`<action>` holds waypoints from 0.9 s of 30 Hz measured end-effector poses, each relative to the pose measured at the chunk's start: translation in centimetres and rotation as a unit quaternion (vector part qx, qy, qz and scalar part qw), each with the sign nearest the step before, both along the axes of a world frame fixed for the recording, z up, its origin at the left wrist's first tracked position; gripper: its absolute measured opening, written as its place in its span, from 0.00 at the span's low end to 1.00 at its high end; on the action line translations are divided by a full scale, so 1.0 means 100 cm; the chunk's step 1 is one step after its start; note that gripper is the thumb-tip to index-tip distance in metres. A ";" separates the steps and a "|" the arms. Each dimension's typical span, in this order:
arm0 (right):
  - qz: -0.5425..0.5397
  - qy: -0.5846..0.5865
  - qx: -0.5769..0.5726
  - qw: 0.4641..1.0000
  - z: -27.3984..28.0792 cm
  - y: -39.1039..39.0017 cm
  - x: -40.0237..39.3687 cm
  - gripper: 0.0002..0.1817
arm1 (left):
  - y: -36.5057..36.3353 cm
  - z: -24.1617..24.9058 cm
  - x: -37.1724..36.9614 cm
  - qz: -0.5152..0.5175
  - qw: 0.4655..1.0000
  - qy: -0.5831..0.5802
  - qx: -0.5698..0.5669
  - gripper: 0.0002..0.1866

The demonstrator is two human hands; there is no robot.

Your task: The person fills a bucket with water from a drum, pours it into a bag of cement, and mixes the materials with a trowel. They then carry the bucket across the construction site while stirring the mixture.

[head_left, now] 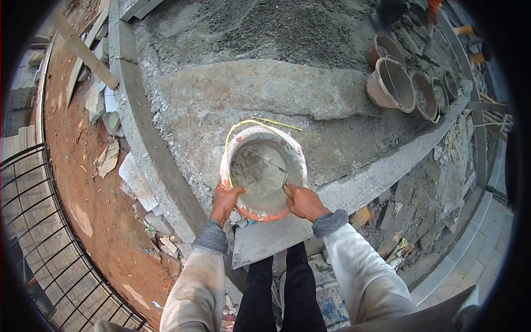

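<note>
A round bucket (265, 214), its rim smeared with pale mortar, stands at the centre with grey wet mortar (264, 172) inside. On the bucket's left rim my left hand (225, 200) is closed, the thumb over the edge. My right hand (306, 202) grips the handle of a trowel (275, 164) at the right rim. The trowel's thin metal part reaches into the bucket, and its tip is lost in the mortar. A yellow handle (228, 145) loops over the bucket's far side.
Several buckets (390, 84) stand at the upper right, near a person's orange-sleeved arm (433, 10). Sand (287, 30) lies at the back. Concrete edges (145, 127) border the work area, with a wooden pole (86, 52) and black metal bars (52, 221) at left.
</note>
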State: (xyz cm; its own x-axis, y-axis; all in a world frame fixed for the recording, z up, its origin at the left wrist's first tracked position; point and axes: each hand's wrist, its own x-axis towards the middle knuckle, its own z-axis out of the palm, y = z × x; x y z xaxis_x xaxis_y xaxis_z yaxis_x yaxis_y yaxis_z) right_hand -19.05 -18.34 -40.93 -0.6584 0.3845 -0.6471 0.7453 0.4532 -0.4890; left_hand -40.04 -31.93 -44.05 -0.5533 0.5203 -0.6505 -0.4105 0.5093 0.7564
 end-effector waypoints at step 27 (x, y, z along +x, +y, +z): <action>0.129 0.081 0.075 0.985 0.312 -0.123 0.127 0.14 | -0.126 0.306 0.178 0.206 0.976 -0.065 -0.001 0.30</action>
